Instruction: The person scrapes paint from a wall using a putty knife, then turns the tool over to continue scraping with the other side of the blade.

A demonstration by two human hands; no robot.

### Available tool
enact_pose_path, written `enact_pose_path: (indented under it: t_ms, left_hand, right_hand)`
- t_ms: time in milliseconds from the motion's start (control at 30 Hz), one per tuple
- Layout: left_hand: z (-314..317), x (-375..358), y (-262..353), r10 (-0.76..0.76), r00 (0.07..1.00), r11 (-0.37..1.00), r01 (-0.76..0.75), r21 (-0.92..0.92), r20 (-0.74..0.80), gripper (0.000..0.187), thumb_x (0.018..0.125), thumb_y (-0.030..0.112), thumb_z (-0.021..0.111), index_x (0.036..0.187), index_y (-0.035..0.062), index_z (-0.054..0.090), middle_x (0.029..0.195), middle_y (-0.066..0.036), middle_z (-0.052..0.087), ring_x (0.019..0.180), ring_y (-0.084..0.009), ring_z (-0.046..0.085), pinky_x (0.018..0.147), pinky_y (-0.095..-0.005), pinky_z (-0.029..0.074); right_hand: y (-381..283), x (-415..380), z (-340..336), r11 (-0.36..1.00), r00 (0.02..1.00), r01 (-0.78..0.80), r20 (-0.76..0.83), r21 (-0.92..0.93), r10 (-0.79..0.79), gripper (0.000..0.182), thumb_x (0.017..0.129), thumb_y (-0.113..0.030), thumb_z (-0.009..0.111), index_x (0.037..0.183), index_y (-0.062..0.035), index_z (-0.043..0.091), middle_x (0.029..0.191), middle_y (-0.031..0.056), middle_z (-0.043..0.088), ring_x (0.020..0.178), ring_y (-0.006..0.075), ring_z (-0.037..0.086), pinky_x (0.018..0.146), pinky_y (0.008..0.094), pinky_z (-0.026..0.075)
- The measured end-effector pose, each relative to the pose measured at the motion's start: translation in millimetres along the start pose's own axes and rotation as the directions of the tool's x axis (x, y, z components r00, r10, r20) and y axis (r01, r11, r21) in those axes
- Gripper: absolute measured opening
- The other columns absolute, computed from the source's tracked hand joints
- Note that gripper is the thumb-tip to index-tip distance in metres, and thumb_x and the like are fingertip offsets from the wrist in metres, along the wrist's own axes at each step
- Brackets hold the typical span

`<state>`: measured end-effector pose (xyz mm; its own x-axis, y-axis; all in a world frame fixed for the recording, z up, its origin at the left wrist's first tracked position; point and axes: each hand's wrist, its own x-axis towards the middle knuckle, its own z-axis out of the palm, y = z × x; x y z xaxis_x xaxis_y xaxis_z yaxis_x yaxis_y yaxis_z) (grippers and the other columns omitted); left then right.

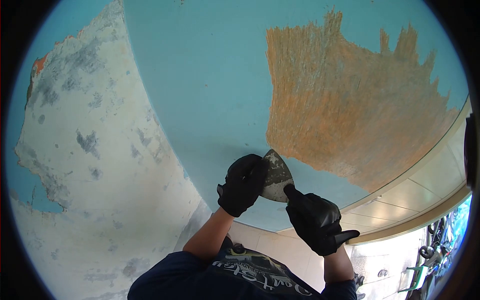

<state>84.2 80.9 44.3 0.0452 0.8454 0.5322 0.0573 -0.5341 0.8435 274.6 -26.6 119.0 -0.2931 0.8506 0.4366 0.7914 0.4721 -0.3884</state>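
Observation:
A scraper (277, 179) with a worn, paint-flecked metal blade is held between both my gloved hands, close in front of the blue wall. My left hand (242, 184), in a black glove, is closed with its fingers against the left side of the blade, covering part of it. My right hand (316, 220), also black-gloved, is closed at the blade's lower right, with one finger stretched along toward the metal. The handle is mostly or wholly hidden by the right hand. Just above the blade, a scraped brown patch (340, 105) with ragged edges interrupts the blue paint (215, 80).
A whitish, grey-blotched bare wall area (100, 120) spans the left. Pale tiles (420, 190) border the blue surface at the lower right. Beyond are a green stool (416, 278) and several parked bikes or scooters (435, 250), seen distorted near the edge.

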Motion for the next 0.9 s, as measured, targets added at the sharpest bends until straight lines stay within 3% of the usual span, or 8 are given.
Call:
enact_pose_path:
  t_ms: [67,133,167,333,500,633,700,900]
  left_hand:
    - [4,6,-5,0.033,0.996,0.999,-0.035,-0.025,-0.078,0.009,0.095,0.007,0.065,0.095,-0.0019,0.066,0.084,-0.007,0.067,0.077,-0.0159,0.062,0.072,-0.0320,0.051]
    - [-1,24,17,0.048,0.983,0.998,-0.052,-0.020,-0.177,0.008,0.095,0.004,0.064,0.099,-0.0027,0.067,0.089,-0.004,0.068,0.082,-0.0119,0.061,0.077,-0.0297,0.051]
    - [-8,39,36,0.038,0.986,0.997,-0.048,-0.058,-0.162,0.010,0.095,0.005,0.065,0.102,-0.0026,0.067,0.090,-0.005,0.069,0.083,-0.0122,0.062,0.078,-0.0299,0.052]
    - [-12,9,40,0.028,0.993,1.000,-0.027,0.009,-0.119,0.011,0.096,0.003,0.064,0.104,-0.0027,0.067,0.092,-0.006,0.069,0.085,-0.0126,0.063,0.078,-0.0293,0.052]
    - [0,-8,20,-0.057,0.997,0.994,0.053,-0.094,-0.043,0.011,0.098,0.004,0.061,0.089,-0.0022,0.062,0.078,-0.003,0.060,0.071,-0.0092,0.054,0.065,-0.0298,0.047]
    - [0,-5,18,-0.102,0.995,0.987,0.100,-0.127,-0.005,0.011,0.098,0.004,0.060,0.089,-0.0026,0.061,0.077,-0.003,0.060,0.071,-0.0087,0.054,0.064,-0.0289,0.046]
    - [2,-6,13,-0.119,0.993,0.989,0.117,-0.096,-0.016,0.014,0.097,0.011,0.064,0.092,-0.0014,0.066,0.081,-0.011,0.067,0.072,-0.0204,0.063,0.069,-0.0349,0.050]
    - [5,-6,3,-0.122,0.992,0.989,0.120,-0.092,-0.024,0.014,0.097,0.011,0.064,0.091,-0.0011,0.065,0.080,-0.011,0.066,0.072,-0.0213,0.061,0.069,-0.0349,0.049]
  right_hand:
    - [4,3,-1,0.997,0.999,0.035,0.012,-0.062,-0.034,0.043,0.083,-0.004,0.074,0.126,-0.0079,0.067,0.070,0.0097,0.064,0.061,0.0265,0.064,0.055,0.0385,0.050]
    - [11,24,7,0.985,0.980,0.141,-0.126,-0.102,-0.154,0.044,0.083,-0.005,0.074,0.126,-0.0079,0.067,0.069,0.0087,0.062,0.060,0.0260,0.062,0.055,0.0383,0.049]
    - [8,34,5,0.988,0.973,0.155,-0.173,0.003,-0.153,0.046,0.082,-0.006,0.075,0.127,-0.0085,0.067,0.068,0.0079,0.060,0.060,0.0254,0.061,0.055,0.0380,0.049]
    - [-8,15,-16,0.988,0.988,0.140,-0.063,-0.059,-0.144,0.046,0.082,-0.006,0.075,0.127,-0.0089,0.067,0.068,0.0098,0.063,0.059,0.0262,0.063,0.053,0.0388,0.050]
    - [-8,1,-13,0.999,1.000,0.010,0.017,0.032,-0.011,0.045,0.082,-0.004,0.075,0.125,-0.0070,0.067,0.072,0.0125,0.067,0.062,0.0283,0.067,0.056,0.0385,0.053]
    - [-7,2,-13,0.999,1.000,-0.006,0.005,0.038,0.006,0.044,0.082,-0.003,0.074,0.125,-0.0062,0.067,0.076,0.0141,0.069,0.064,0.0296,0.068,0.059,0.0388,0.055]
    - [-3,2,-12,0.999,1.000,0.000,0.004,0.038,0.000,0.044,0.082,-0.003,0.074,0.125,-0.0063,0.067,0.076,0.0140,0.069,0.064,0.0296,0.068,0.059,0.0388,0.055]
    - [1,6,-11,0.999,1.000,-0.002,0.025,0.037,0.001,0.044,0.082,-0.004,0.074,0.125,-0.0070,0.067,0.074,0.0138,0.069,0.063,0.0298,0.068,0.058,0.0389,0.055]
